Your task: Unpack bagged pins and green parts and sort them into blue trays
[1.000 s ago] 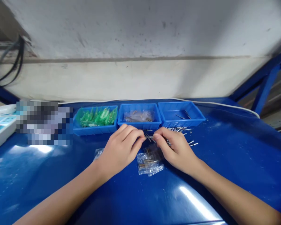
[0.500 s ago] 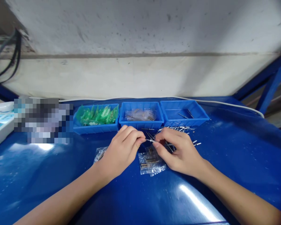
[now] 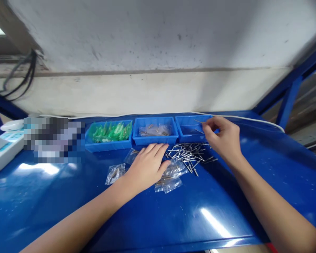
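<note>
My right hand (image 3: 222, 135) pinches a thin metal blind rivet (image 3: 198, 121) above the right blue bin (image 3: 179, 135); more rivets lie in that bin, partly hidden by the hand. With fingers stretched out and holding nothing, my left hand (image 3: 144, 170) rests beside the loose pile of blind rivets (image 3: 191, 154). Under and next to its thumb are clear plastic bags (image 3: 168, 184) with brass-coloured pins inside. Another small bag (image 3: 115, 174) lies left of the left hand, and one more is partly covered by it.
The middle blue bin (image 3: 156, 141) contains small bags of parts, and the left blue bin (image 3: 109, 146) green packets. A white power strip (image 3: 7, 149) stands at the far left beside a blurred-out patch. A white cable (image 3: 107, 115) runs along the wall behind the bins.
Both hands had been together on one blind rivet. They have parted: the right hand has carried a rivet right and up over the right bin, while the left hand has let go and flattened.
</note>
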Demonstrator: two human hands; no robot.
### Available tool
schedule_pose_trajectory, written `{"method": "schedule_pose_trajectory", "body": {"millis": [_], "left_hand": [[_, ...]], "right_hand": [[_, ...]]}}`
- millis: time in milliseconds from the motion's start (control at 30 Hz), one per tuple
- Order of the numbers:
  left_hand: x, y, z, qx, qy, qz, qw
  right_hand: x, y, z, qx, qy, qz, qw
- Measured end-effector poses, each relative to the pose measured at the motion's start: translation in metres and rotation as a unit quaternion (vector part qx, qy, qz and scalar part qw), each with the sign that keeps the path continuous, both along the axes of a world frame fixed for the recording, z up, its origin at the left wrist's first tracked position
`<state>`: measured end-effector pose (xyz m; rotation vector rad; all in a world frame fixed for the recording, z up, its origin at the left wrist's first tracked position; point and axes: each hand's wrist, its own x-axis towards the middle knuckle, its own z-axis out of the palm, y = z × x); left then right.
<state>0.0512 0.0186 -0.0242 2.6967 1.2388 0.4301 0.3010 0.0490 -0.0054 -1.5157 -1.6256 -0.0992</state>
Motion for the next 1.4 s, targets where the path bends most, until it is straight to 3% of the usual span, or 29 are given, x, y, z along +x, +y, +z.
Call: {"method": "schedule_pose_trajectory", "body": {"millis": [100, 200, 333, 500, 767, 1100, 1233, 1400], "left_hand": [[-0.002, -0.004, -0.002, 0.024, 0.008, 0.011, 1.0], [-0.004, -0.004, -0.002, 0.034, 0.022, 0.027, 0.999], [-0.007, 0.003, -0.001, 0.054, 0.044, 0.058, 0.996], [-0.014, 0.006, -0.003, 0.063, 0.052, 0.06, 0.995], [-0.005, 0.013, -0.002, 0.04, 0.054, 0.06, 0.996], [-0.014, 0.003, 0.005, 0.02, 0.061, 0.049, 0.997], [-0.021, 0.002, 0.006, 0.007, 0.054, 0.041, 0.998], [-0.025, 0.004, 0.005, -0.001, 0.037, 0.027, 0.999]], "right_hand": [[0.001, 0.001, 0.0, -0.014, -0.068, -0.037, 0.997], [-0.004, -0.009, 0.006, 0.013, -0.059, -0.057, 0.997], [-0.012, -0.032, -0.001, 0.007, -0.042, 0.013, 0.999], [-0.009, -0.044, -0.025, -0.131, -0.132, 0.131, 0.974], [-0.015, -0.037, -0.032, -0.174, -0.216, 0.122, 0.953], [-0.05, -0.039, -0.031, -0.154, -0.177, 0.156, 0.959], [-0.057, -0.034, -0.031, -0.143, -0.21, 0.168, 0.953], [-0.061, -0.049, -0.027, -0.144, -0.207, 0.209, 0.945]]}}
